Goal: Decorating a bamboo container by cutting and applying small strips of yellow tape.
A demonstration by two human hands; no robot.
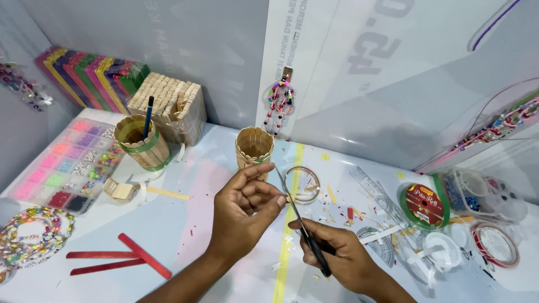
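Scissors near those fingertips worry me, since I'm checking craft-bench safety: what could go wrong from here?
The scissors in the right hand have blades reaching up to the left hand fingertips, so a nick seems possible. The stick cup stands just behind and might get knocked over.

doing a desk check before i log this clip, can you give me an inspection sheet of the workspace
surface: pale table with a yellow stripe, littered with small offcuts
job's things: scissors in the right hand; left hand pinches a small piece at the blades; stick cup just behind
clutter: second stick cup with a pen, bead tray, red sticks, tape rolls, clear rulers, bead strings
grip: left shut on the small piece, right shut on the scissors
cables: nothing seen
surroundings: grey panel walls, coloured stick stacks, hanging bead ornament
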